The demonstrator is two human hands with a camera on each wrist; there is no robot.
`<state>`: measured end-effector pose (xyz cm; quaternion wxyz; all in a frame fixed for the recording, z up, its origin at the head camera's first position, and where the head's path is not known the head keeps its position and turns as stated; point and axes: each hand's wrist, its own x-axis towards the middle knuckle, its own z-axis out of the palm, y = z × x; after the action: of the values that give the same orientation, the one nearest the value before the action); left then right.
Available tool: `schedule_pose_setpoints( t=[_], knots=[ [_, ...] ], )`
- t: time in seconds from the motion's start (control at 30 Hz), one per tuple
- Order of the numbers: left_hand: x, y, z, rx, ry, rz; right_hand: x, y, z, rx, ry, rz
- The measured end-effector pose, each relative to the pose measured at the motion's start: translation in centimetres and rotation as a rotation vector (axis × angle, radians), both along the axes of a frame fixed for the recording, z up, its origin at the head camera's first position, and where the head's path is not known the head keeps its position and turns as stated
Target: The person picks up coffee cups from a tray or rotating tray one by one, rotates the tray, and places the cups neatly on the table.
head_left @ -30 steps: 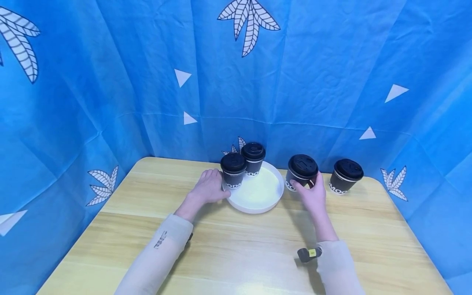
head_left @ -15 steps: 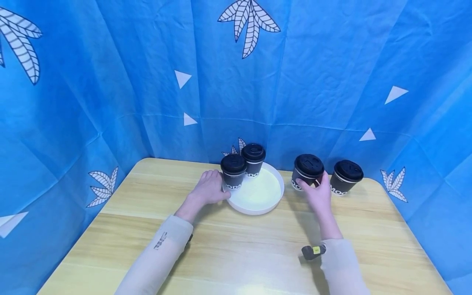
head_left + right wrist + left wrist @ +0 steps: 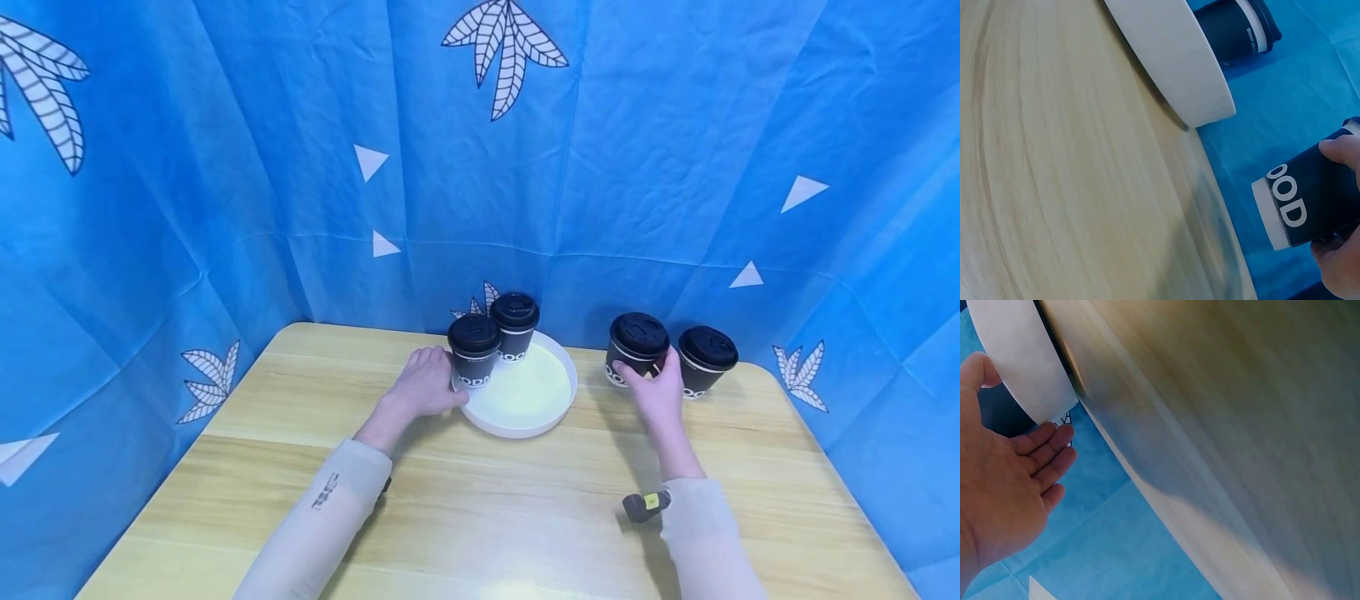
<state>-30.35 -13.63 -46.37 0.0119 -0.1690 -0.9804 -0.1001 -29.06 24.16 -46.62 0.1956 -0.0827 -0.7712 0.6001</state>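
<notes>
- Cup [image 3: 636, 342] right of frame centre, right fingers [image 3: 669, 367] gripping its body.
- Probably light, crushable paper; hold mid-body (lid may pop off).
- Left fingers [image 3: 1050, 447] loosely extended, beside the tray [image 3: 517, 432].

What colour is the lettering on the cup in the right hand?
The lettering is white, best seen in the right wrist view.
</notes>
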Motion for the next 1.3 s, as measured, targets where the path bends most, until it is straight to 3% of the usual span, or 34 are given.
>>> schedule_pose_setpoints(
  t=[0.8, 1.3],
  knots=[
    [-0.1, 0.1, -0.3, -0.024, 0.007, 0.007, -2.0, 1.6, -1.8, 0.11, -0.037, -0.076],
    [0.2, 0.1, -0.1, -0.032, 0.013, 0.012, -2.6, 2.2, -2.0, 0.183, -0.064, -0.104]
  ],
)
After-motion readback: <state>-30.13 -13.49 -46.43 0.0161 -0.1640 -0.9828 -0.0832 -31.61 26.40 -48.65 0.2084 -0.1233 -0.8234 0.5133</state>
